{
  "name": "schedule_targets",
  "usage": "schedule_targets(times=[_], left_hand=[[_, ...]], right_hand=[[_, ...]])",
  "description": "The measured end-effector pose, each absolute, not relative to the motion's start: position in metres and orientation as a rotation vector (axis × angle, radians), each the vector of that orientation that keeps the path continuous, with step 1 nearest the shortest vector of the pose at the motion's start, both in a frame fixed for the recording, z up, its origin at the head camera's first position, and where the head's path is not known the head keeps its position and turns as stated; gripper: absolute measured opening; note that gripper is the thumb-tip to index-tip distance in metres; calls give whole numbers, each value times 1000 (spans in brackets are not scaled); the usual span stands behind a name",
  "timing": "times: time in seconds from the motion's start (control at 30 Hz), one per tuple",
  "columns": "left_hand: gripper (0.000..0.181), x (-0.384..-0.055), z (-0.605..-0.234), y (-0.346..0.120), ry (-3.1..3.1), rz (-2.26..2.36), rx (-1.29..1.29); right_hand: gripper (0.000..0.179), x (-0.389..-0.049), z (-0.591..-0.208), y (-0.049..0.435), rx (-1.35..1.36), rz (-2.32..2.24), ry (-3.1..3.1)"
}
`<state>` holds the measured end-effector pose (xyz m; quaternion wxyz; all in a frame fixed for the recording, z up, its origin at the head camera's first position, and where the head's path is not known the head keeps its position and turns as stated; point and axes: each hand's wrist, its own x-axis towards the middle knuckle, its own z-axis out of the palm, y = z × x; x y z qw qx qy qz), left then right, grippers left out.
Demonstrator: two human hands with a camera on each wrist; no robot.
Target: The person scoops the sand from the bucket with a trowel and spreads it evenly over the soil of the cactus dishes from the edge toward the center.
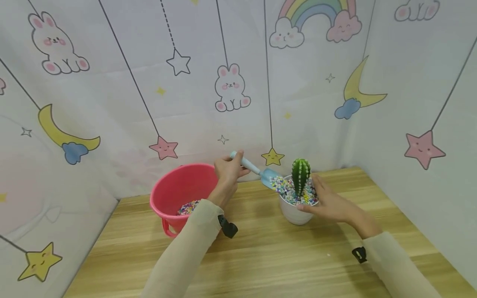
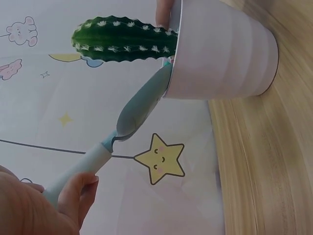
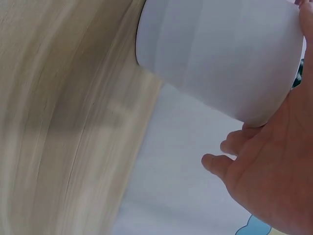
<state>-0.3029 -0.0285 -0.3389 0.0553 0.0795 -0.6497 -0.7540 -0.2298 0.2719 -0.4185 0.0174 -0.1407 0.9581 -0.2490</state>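
Note:
My left hand (image 1: pixel 228 169) grips the pale handle of a small light-blue garden trowel (image 1: pixel 266 177). The trowel's blade reaches the left rim of a white ribbed flower pot (image 1: pixel 297 216), with multicoloured pebbles (image 1: pixel 277 183) at its tip. In the pot a green cactus (image 1: pixel 300 176) with white spines stands upright among more pebbles. My right hand (image 1: pixel 331 203) holds the pot by its right side, thumb at the front rim and fingers behind. In the left wrist view the trowel blade (image 2: pixel 144 103) slants up to the pot's edge, just below the cactus (image 2: pixel 124 39).
A red bucket (image 1: pixel 158 194) with multicoloured pebbles (image 1: pixel 187 207) inside stands on the left, partly behind my left forearm. The wooden table (image 1: pixel 268 256) meets a patterned cloth backdrop (image 1: pixel 201 124) at the back, and more cloth rises on both sides.

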Motion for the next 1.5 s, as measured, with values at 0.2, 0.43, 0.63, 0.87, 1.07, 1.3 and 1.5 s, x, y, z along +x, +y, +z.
schedule_targets(times=[0.2, 0.43, 0.63, 0.87, 1.07, 1.3, 1.5], left_hand=[[39, -303, -337, -28, -1960, -2260, 231], [35, -299, -331, -27, -2007, -2155, 126], [37, -297, -327, -25, -2041, -2099, 74], [35, -295, -326, -24, -2028, -2074, 56], [33, -293, -325, -23, -2036, -2043, -8], [30, -284, -322, -22, -2070, -1955, -141], [30, -272, -318, -16, -2076, -1892, -283]], right_hand=[[125, -225, -414, 264, -463, -687, 3034], [123, -224, -410, 266, -495, -713, 2987], [121, -223, -412, 267, -478, -704, 3002], [120, -222, -411, 262, -480, -645, 3066], [124, -222, -412, 261, -458, -688, 3023], [123, -222, -414, 261, -467, -722, 3018], [123, -222, -413, 261, -464, -733, 3004]])
